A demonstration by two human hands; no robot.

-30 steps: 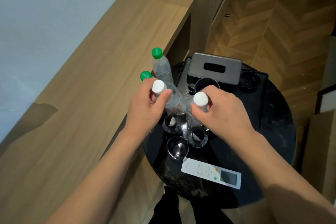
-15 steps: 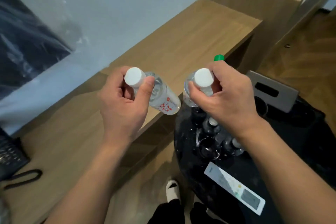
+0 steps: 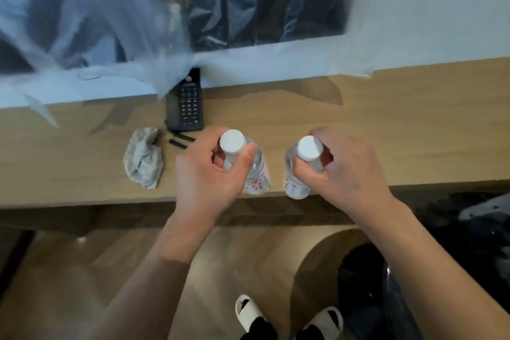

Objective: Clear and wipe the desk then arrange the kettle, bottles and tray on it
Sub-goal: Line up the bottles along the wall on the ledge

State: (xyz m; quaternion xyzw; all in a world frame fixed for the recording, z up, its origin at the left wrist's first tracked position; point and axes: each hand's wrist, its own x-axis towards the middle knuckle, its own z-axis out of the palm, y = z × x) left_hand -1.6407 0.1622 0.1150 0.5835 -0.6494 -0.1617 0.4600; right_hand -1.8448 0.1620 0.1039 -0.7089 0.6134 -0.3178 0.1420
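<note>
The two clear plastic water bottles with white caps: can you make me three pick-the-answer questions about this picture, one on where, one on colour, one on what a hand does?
1. Where does the crumpled grey cloth lie?
A. on the floor
B. on the wooden desk, left of the black telephone
C. on a bottle

2. What colour are both bottle caps?
A. white
B. green
C. red

3. What is the left hand doing?
A. lying flat
B. gripping the left clear plastic bottle
C. wiping

Answers: 1 B, it rests on the desktop; 2 A, both caps look white; 3 B, fingers curl round its neck.
</note>
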